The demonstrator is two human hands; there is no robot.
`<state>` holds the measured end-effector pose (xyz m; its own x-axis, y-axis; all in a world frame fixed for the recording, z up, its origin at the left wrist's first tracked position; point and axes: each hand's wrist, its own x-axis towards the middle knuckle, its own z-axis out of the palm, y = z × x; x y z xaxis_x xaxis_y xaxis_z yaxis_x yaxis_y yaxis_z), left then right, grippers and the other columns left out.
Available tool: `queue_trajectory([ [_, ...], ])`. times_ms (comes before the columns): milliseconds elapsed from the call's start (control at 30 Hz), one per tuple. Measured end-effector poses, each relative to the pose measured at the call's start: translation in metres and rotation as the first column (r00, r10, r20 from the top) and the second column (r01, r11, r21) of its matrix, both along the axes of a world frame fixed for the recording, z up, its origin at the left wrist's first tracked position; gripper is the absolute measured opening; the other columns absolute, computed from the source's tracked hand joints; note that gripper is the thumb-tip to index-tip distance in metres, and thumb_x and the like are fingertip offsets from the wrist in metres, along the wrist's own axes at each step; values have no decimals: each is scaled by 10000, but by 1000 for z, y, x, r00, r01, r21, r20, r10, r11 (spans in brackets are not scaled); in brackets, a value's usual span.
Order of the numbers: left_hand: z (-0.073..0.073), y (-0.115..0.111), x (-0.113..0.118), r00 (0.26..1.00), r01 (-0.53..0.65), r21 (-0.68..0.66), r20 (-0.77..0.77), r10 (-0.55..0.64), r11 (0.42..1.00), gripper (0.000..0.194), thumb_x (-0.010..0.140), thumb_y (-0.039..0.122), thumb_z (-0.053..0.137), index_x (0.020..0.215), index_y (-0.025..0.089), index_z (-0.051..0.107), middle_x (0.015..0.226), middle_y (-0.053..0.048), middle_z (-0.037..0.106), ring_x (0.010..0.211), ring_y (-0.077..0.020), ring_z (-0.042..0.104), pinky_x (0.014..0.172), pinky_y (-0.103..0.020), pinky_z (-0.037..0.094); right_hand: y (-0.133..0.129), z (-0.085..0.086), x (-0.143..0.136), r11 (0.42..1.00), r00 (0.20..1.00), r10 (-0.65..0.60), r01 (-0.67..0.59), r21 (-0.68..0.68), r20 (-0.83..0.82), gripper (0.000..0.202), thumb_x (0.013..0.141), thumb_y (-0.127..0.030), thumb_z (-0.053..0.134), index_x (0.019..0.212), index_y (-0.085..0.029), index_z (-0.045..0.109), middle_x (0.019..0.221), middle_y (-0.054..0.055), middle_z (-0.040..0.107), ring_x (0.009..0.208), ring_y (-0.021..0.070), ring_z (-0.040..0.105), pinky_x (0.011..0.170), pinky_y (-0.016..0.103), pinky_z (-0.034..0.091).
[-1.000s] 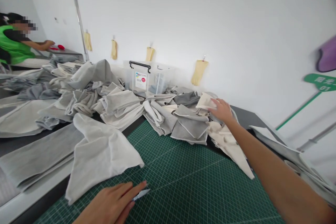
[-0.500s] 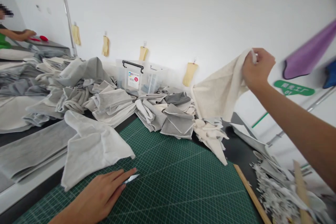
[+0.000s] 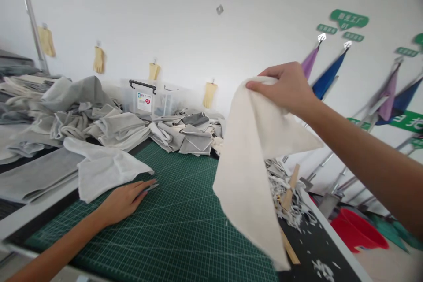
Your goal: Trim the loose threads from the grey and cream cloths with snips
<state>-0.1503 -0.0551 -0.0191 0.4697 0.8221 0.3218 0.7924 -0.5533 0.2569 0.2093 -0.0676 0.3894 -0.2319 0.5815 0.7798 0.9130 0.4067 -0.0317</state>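
My right hand [image 3: 280, 86] pinches a cream cloth [image 3: 244, 154] by its upper edge and holds it in the air, so that it hangs in two folds above the right part of the green cutting mat [image 3: 178, 216]. On the mat at left, my left hand [image 3: 127, 200] rests palm down with its fingers closed over a small tool with a silvery blade [image 3: 152, 186]. Only the tool's tip shows, so its exact kind is unclear. Just behind that hand lies a white cloth [image 3: 105, 167], spread partly on the mat. Flat grey folded cloth [image 3: 36, 174] sits left of it.
Heaps of grey cloth [image 3: 79, 114] line the table's back left, with folded grey pieces [image 3: 194, 139] behind the mat. A clear plastic box [image 3: 128, 99] stands behind them. White scraps [image 3: 294, 211] and wooden strips [image 3: 291, 187] lie at right; a red basin [image 3: 358, 229] sits on the floor.
My view has turned to the right. My right hand has brought the cream cloth away from the back right pile, nearer and over the mat. My left hand stays beside the white cloth.
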Motion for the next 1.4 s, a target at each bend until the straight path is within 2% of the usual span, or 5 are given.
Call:
queue_trajectory([
  [167, 3, -4, 0, 1000, -5, 24, 27, 4, 1000, 454, 973, 377, 286, 1394, 260, 409, 1295, -40, 589, 1115, -222, 593, 980, -367, 437, -37, -16, -22, 938, 969, 201, -233, -256, -144, 381, 768, -454, 646, 846, -84, 698, 779, 16, 668, 760, 158, 645, 667, 296, 514],
  [367, 6, -5, 0, 997, -27, 21, 73, 26, 999, 457, 961, 380, 301, 1381, 256, 430, 1263, -49, 613, 1081, -241, 613, 937, -377, 470, -66, -27, -16, 594, 833, 340, -550, -588, -436, 281, 757, -467, 683, 798, -191, 714, 726, 31, 700, 623, 141, 646, 488, 225, 510],
  [533, 5, -1, -1, 996, -18, 5, 84, 18, 1000, 456, 948, 386, 335, 1375, 266, 443, 1235, -47, 634, 1039, -239, 639, 903, -365, 494, -20, -95, 8, 476, 827, 209, -553, -684, -522, 347, 796, -486, 622, 997, -215, 703, 895, 55, 737, 737, 186, 683, 602, 277, 555],
  [800, 8, -2, 0, 997, -34, -20, 75, 35, 999, 453, 963, 372, 296, 1377, 252, 433, 1288, -41, 598, 1120, -225, 591, 984, -379, 434, 43, -250, 54, 701, 990, 42, -126, -702, -136, 206, 815, -287, 563, 912, -206, 724, 811, 55, 728, 749, 215, 656, 729, 341, 502],
  [1400, 4, 0, 2, 998, -46, -27, -31, 46, 999, 478, 957, 418, 291, 1383, 250, 428, 1290, -35, 596, 1111, -234, 587, 970, -357, 430, -135, -360, 73, 682, 932, -37, -240, -690, -361, 123, 753, -292, 682, 873, -265, 681, 753, 12, 599, 692, 208, 586, 626, 335, 473],
])
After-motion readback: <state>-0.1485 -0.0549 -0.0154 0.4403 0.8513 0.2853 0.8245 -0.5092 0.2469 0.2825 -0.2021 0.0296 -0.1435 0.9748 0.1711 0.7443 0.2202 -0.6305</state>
